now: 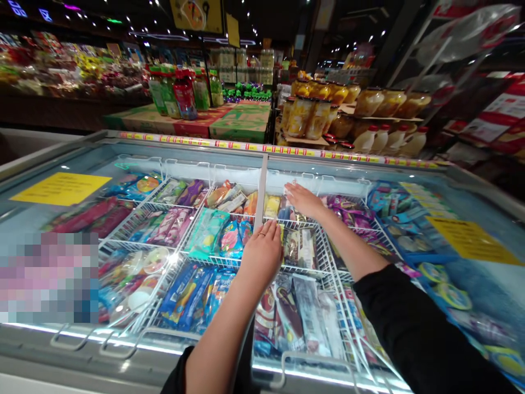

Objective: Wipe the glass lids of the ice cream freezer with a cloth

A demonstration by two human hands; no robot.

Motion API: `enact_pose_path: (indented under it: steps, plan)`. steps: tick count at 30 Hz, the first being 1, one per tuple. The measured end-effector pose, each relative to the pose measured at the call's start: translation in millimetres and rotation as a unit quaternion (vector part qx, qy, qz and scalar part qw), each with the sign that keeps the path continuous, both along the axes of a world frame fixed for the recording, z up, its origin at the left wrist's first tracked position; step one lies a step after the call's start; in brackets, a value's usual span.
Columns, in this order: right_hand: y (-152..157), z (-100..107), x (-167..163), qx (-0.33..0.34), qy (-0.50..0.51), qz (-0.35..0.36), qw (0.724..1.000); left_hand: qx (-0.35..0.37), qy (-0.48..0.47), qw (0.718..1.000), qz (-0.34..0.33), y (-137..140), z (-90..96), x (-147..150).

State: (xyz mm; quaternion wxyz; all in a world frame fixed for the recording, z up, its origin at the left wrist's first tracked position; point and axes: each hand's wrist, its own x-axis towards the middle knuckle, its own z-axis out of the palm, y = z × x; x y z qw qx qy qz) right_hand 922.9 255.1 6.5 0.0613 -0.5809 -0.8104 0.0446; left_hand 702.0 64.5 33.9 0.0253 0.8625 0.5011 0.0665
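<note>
My left hand [262, 249] lies with fingers stretched out and close together beside the metal divider [262, 180] of a chest freezer; a ring shows on one finger. Farther forward and to the right, my right hand [305, 200] is held out flat over the packaged ice creams [271, 207]. A small whitish patch shows at its fingertips; I cannot make out what it is. Below the hands, wire baskets [324, 262] hold wrapped ice creams, among them a turquoise packet [207, 232] and brown-and-white wrappers [287, 312]. Whether the hands touch glass is unclear.
Yellow notices [61, 187] lie on the freezer's left and right. White handles [318, 358] line the near edge, and a price strip [229, 145] runs along the far edge. Behind stand jars of fruit [305, 116], bottles [184, 93] and cardboard boxes [241, 120].
</note>
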Motion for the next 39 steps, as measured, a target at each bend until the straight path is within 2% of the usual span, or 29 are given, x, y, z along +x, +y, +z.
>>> enact_pose_path:
  steps: [2, 5, 7, 10, 12, 15, 18, 20, 24, 28, 31, 33, 36, 39]
  plan:
    - [2, -1, -20, -0.003, 0.004, 0.029, 1.0, 0.013, -0.004, 1.0, 0.0, 1, -4.0, 0]
    - [22, 1, -40, 0.004, 0.014, 0.032, 0.999, 0.026, -0.014, 1.0, -0.003, 2, -8.3, 0]
    - [39, 4, -41, 0.004, 0.016, 0.02, 1.0, 0.028, -0.021, 0.999, -0.003, 3, -9.4, -1]
    - [47, 10, -22, -0.006, 0.009, -0.013, 1.0, 0.026, -0.039, 0.999, 0.002, 5, -9.0, -4]
    - [34, 11, -4, -0.006, 0.004, -0.054, 0.999, 0.021, -0.057, 0.998, 0.006, 7, -7.7, -7]
    - [-5, 8, 8, 0.001, -0.003, -0.097, 0.995, 0.007, -0.096, 0.995, 0.013, 16, -4.3, -8]
    - [-41, 1, -6, 0.018, -0.003, -0.054, 0.998, -0.004, -0.123, 0.992, 0.032, 36, 0.1, -4]
    - [-47, -1, -19, 0.012, 0.005, -0.015, 1.0, 0.007, -0.116, 0.992, 0.051, 52, 1.9, 3]
    - [-18, 7, -23, 0.001, 0.018, 0.005, 1.0, 0.054, -0.065, 0.993, 0.085, 74, -2.0, 17]
    - [15, 12, 3, -0.013, 0.007, -0.041, 0.999, 0.097, -0.017, 0.993, 0.072, 77, -12.7, 24]
    - [10, 3, 13, 0.018, 0.01, -0.076, 0.997, 0.099, -0.001, 0.993, 0.069, 77, -17.3, 26]
    - [-1, -5, 6, 0.055, 0.009, -0.096, 0.994, 0.096, 0.001, 0.993, 0.067, 79, -17.9, 27]
    - [-4, -8, -16, 0.053, -0.001, -0.054, 0.997, 0.092, -0.003, 0.994, 0.061, 80, -17.1, 27]
    - [22, 2, -29, 0.01, 0.005, 0.016, 1.0, 0.09, -0.01, 0.994, 0.064, 81, -16.2, 27]
